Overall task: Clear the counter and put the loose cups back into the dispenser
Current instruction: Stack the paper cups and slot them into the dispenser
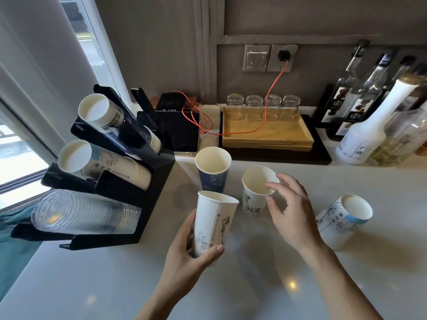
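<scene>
Left hand (pixel 191 245) grips a tall white cup (pixel 213 225); right hand (pixel 291 211), fingers loose, reaches the short cup (pixel 256 192) right of it — stacking next, I'd say, then the dispenser (pixel 120 181).

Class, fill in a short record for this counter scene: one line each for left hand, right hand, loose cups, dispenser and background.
left hand: left hand grips a tall white paper cup, lifted and tilted
right hand: right hand open, fingertips at the rim of a short white cup
loose cups: dark blue cup upright; printed cup further right, tilted
dispenser: black cup dispenser holds two paper-cup stacks and a clear plastic stack
background: wooden tray with upturned glasses; bottles at right
</scene>
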